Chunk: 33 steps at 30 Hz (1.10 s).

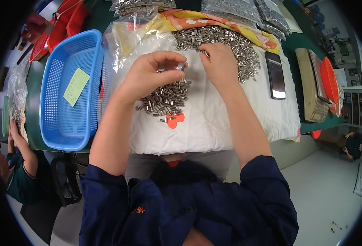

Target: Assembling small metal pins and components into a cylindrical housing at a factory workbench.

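Note:
Between the thumb and fingers of my left hand (pixel 150 74) is a small grey metal ring-like piece (pixel 181 65). Beneath that hand lies a smaller heap of short metal cylinders (pixel 164 100), partly covered by it. My right hand (pixel 221 63) has its thumb and fingers drawn together at the near edge of a larger pile of similar metal cylinders (pixel 248 57). Shiny metal shows by those fingertips, but I cannot tell if it is held or lies in the pile. Both heaps rest on a white cloth (pixel 205 123) with coloured prints.
A blue plastic basket (pixel 45 102) holding a greenish card (pixel 76 87) stands left. A black phone (pixel 275 76) lies on the cloth's right side. Bags of metal parts (pixel 230 10) line the back. Red bins (pixel 74 20) sit far left; a co-worker (pixel 27 168) is at left.

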Motion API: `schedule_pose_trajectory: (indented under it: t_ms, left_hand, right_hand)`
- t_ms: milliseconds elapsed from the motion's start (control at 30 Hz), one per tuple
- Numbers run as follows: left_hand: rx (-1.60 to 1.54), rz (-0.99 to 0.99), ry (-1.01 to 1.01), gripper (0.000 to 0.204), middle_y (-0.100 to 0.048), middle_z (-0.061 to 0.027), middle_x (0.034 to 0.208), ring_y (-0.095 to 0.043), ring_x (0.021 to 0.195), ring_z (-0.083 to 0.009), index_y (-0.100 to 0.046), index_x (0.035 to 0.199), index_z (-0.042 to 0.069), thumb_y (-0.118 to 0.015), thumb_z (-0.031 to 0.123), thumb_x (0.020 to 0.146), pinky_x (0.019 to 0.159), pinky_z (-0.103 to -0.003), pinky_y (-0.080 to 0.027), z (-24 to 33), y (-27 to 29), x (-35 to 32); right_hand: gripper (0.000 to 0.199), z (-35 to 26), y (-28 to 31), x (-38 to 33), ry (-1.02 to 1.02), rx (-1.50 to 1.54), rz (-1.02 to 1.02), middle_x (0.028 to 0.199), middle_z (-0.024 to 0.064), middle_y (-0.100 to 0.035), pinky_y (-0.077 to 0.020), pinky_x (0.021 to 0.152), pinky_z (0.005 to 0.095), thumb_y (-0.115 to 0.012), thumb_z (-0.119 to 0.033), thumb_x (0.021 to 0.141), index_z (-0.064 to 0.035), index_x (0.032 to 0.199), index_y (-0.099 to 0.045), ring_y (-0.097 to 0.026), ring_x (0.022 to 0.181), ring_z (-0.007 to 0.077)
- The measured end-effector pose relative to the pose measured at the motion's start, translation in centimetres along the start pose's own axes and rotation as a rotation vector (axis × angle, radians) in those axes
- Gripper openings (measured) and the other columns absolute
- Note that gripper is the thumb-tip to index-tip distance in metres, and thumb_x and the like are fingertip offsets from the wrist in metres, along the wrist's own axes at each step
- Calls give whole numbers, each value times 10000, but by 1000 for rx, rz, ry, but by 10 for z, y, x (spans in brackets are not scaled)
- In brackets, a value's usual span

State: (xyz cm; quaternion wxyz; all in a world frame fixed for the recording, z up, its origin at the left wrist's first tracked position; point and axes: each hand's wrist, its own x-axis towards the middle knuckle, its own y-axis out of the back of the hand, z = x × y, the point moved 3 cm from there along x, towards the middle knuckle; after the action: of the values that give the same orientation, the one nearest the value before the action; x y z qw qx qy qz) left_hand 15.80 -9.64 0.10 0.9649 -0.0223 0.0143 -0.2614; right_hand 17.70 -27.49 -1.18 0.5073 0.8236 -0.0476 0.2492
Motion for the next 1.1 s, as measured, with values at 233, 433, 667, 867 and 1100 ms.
schedule_pose_trajectory:
  t_ms: [233, 433, 667, 867, 1100]
  left_hand:
    - [83, 99, 24, 296, -593, -64, 952, -559, 853, -103, -540, 1017, -3, -605, -14, 729, 763, -221, -454, -7, 4, 2]
    - [92, 89, 22, 283, -592, -55, 954, -558, 855, -99, -543, 1010, 3, -606, -6, 734, 754, -217, -458, -7, 5, 1]
    - [78, 107, 14, 289, -602, -25, 857, -557, 768, -74, -577, 989, 16, -652, 78, 716, 672, -207, -457, -12, 3, 2]
    - [-33, 124, -12, 307, -603, -57, 889, -576, 787, -101, -547, 1020, -16, -628, 40, 729, 688, -213, -467, -12, 2, 6]
    - [-121, 125, -20, 330, -603, -74, 888, -578, 782, -110, -535, 1046, -24, -622, 34, 734, 697, -216, -468, -12, 3, 4]
  right_hand:
    - [103, -1, -4, -3, -28, -243, -137, 816, 72, -564, -407, 738, 359, -569, -107, 701, -88, 787, -624, -515, 832, 245]
    - [91, 4, 0, -4, 34, -228, -151, 795, 70, -566, -409, 725, 358, -558, -99, 697, -86, 762, -621, -517, 794, 248]
    - [68, -5, -2, -1, -21, -299, -74, 740, 85, -565, -414, 705, 359, -571, -106, 642, -68, 697, -580, -526, 755, 245]
    - [85, -14, 18, -7, -257, 472, -86, 701, 48, -584, -441, 602, 284, -581, -82, 685, -29, 751, -579, -547, 653, 149]
    - [113, -31, 9, -10, -223, 966, -209, 763, 5, -602, -420, 604, 201, -588, -49, 724, -19, 830, -612, -503, 639, 67]
